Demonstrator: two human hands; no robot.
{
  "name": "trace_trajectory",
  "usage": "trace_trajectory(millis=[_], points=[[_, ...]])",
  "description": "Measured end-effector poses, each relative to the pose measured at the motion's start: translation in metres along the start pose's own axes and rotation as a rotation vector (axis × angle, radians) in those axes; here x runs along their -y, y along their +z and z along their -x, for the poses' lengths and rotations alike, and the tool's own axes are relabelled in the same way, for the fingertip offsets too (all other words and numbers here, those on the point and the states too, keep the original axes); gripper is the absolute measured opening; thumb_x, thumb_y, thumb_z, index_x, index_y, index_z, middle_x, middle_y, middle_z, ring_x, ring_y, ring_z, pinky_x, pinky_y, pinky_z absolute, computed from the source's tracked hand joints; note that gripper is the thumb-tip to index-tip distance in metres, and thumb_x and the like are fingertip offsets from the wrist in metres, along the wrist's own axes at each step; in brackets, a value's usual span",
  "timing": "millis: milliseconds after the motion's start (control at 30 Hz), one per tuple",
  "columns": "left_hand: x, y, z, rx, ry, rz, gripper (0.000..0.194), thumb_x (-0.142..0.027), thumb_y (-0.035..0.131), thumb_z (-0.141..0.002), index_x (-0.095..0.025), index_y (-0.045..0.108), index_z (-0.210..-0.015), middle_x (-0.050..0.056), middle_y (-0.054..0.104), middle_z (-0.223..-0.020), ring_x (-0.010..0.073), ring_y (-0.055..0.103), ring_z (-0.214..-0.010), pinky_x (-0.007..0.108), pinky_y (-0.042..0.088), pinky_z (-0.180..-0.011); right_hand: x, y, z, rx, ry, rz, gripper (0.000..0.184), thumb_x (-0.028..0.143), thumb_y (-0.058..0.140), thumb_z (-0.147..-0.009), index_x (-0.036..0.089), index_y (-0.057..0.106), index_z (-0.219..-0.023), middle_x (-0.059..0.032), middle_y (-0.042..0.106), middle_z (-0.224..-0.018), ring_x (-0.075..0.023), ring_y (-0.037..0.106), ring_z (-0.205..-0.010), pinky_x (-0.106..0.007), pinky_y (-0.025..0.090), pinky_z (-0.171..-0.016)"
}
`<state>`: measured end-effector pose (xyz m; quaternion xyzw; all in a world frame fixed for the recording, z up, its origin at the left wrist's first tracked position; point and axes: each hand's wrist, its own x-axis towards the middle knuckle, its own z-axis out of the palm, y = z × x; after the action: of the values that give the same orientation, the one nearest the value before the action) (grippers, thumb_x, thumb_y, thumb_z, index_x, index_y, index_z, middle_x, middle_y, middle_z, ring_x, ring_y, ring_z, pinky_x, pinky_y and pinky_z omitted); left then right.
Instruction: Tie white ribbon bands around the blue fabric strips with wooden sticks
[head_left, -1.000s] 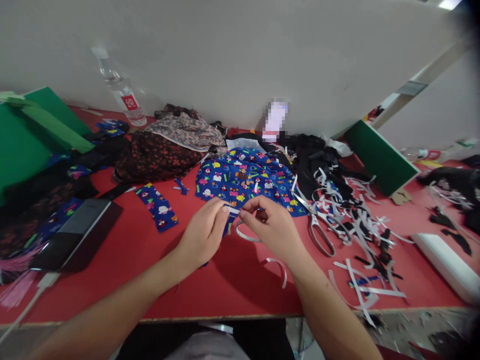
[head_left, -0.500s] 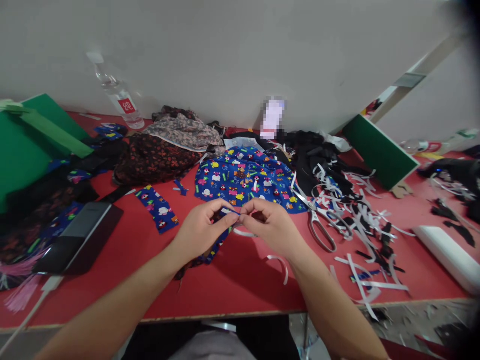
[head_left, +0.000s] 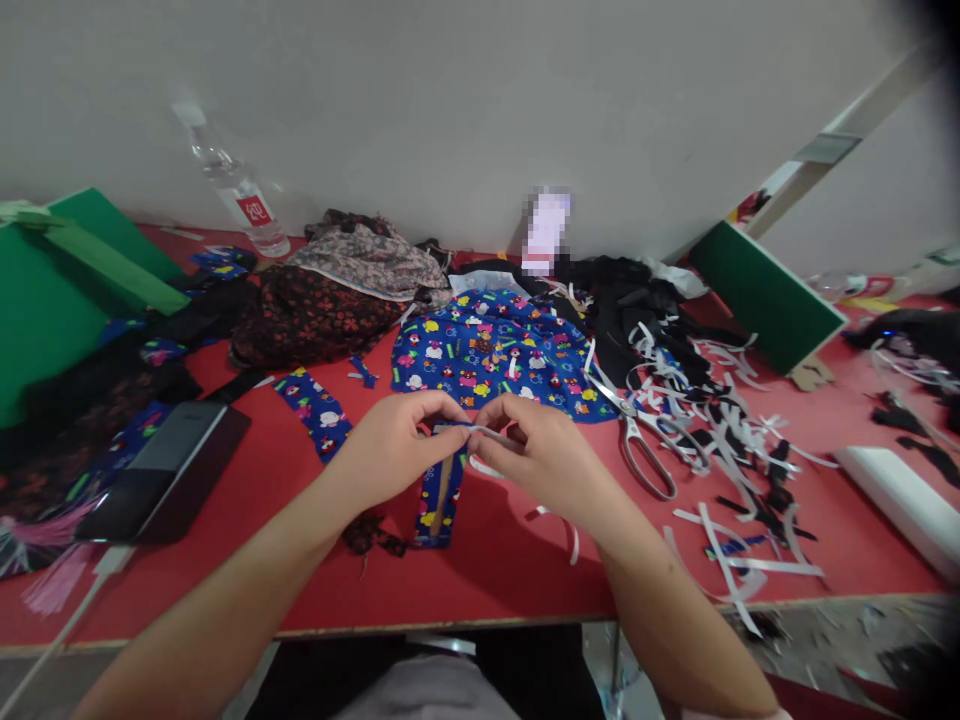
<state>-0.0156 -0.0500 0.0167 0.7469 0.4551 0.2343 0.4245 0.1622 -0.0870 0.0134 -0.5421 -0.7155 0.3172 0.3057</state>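
My left hand is closed in a pinch on the upper end of a narrow blue printed fabric piece. The piece hangs down towards the red table, a tan strip showing along its middle. Fingertip to fingertip with it, my right hand pinches a thin white strip at the fabric's top edge. My fingers partly hide where strip and fabric meet. Just beyond both hands lies a larger blue cartoon-print cloth. Silver scissors rest to the right of my right hand.
White and black trimmings are strewn at the right, beside a white box-like object. A power bank with a cable sits at the left. Dark floral cloth, a water bottle and a phone stand behind.
The blue fabric piece now hangs straighter below my hands, with its tan strip in view. A white strip shows between my fingertips, and a dark brown scrap is uncovered beside the fabric.
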Motion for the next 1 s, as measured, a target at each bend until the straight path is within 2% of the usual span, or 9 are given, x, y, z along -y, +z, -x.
trace_trajectory(millis=[133,333,467,600,700,800,933,1000], points=[[0.003,-0.003,-0.003,0.028,-0.008,0.063,0.009,-0.025,0.054,-0.077,-0.018,0.06,-0.078,-0.004,0.059,-0.068,0.0119,0.053,-0.065,0.021,0.04,-0.06,0.003,0.001,0.003,0.054,-0.036,-0.009,0.01,0.02,0.051,-0.084,0.02,0.053,-0.094,0.0029,0.058,-0.078,-0.0077,0.044,-0.055,-0.021,0.033,-0.053],[0.001,-0.004,0.002,0.036,0.015,-0.064,0.005,-0.019,0.049,-0.074,-0.019,0.053,-0.071,-0.007,0.048,-0.059,0.0096,0.045,-0.056,0.02,0.032,-0.052,-0.001,0.001,0.007,0.035,-0.068,0.037,0.03,0.018,0.047,-0.085,0.018,0.044,-0.115,0.0013,0.054,-0.08,-0.0098,0.049,-0.059,-0.023,0.037,-0.058],[0.0,-0.002,0.004,0.026,0.022,-0.079,0.006,-0.018,0.048,-0.072,-0.019,0.052,-0.068,-0.007,0.048,-0.059,0.0096,0.044,-0.057,0.02,0.032,-0.053,-0.003,-0.002,0.007,0.033,-0.062,0.015,0.021,0.016,0.047,-0.084,0.019,0.045,-0.105,0.0018,0.054,-0.077,-0.0109,0.052,-0.062,-0.024,0.04,-0.059],[0.006,0.0,0.001,-0.055,0.01,-0.046,0.008,-0.019,0.048,-0.072,-0.019,0.055,-0.067,-0.006,0.052,-0.061,0.0103,0.044,-0.059,0.021,0.032,-0.055,0.0,0.001,0.009,-0.057,-0.098,-0.043,0.014,0.014,0.046,-0.083,0.021,0.043,-0.096,0.0003,0.053,-0.08,-0.012,0.053,-0.069,-0.024,0.044,-0.062],[0.013,0.002,-0.003,-0.124,-0.017,0.073,0.007,-0.02,0.05,-0.072,-0.019,0.057,-0.07,-0.005,0.054,-0.064,0.0113,0.047,-0.061,0.022,0.035,-0.058,0.003,0.007,0.009,-0.133,-0.133,-0.027,0.013,0.012,0.046,-0.084,0.021,0.042,-0.093,-0.0009,0.053,-0.082,-0.0132,0.054,-0.074,-0.026,0.046,-0.066],[0.015,0.005,-0.006,-0.126,-0.069,0.286,0.004,-0.021,0.053,-0.071,-0.018,0.056,-0.072,-0.005,0.054,-0.064,0.011,0.048,-0.06,0.022,0.037,-0.058,0.003,0.014,0.009,-0.196,-0.2,0.025,0.013,0.011,0.046,-0.085,0.021,0.042,-0.091,-0.0025,0.054,-0.085,-0.0143,0.056,-0.078,-0.027,0.047,-0.068],[0.017,0.005,-0.01,-0.107,-0.134,0.505,0.005,-0.021,0.057,-0.068,-0.017,0.056,-0.071,-0.005,0.053,-0.059,0.0083,0.045,-0.053,0.02,0.035,-0.052,0.002,0.017,0.009,-0.265,-0.308,0.12,0.011,0.011,0.046,-0.086,0.021,0.043,-0.09,-0.0025,0.053,-0.084,-0.0146,0.055,-0.077,-0.027,0.047,-0.068],[0.021,0.0,-0.013,-0.16,-0.167,0.568,0.006,-0.021,0.058,-0.068,-0.016,0.057,-0.071,-0.005,0.054,-0.058,0.0075,0.044,-0.051,0.019,0.033,-0.049,0.002,0.014,0.01,-0.299,-0.349,0.147,0.011,0.011,0.045,-0.086,0.021,0.043,-0.088,-0.0021,0.052,-0.082,-0.0144,0.054,-0.076,-0.026,0.046,-0.067]])
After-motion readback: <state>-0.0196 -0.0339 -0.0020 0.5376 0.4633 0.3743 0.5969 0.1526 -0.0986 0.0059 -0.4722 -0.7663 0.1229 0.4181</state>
